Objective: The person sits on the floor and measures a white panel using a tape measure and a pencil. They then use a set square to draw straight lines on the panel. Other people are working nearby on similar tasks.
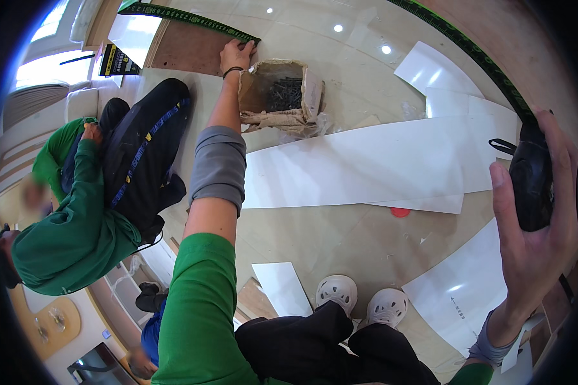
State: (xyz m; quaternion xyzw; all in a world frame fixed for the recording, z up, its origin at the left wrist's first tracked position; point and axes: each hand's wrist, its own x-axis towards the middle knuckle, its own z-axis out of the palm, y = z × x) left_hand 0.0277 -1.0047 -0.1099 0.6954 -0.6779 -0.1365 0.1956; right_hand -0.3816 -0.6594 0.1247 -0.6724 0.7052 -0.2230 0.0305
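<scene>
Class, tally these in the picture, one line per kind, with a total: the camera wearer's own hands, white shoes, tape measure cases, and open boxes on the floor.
Hands: 2 (left hand, right hand)
White shoes: 2
Tape measure case: 1
Open box: 1
Total: 6
</scene>
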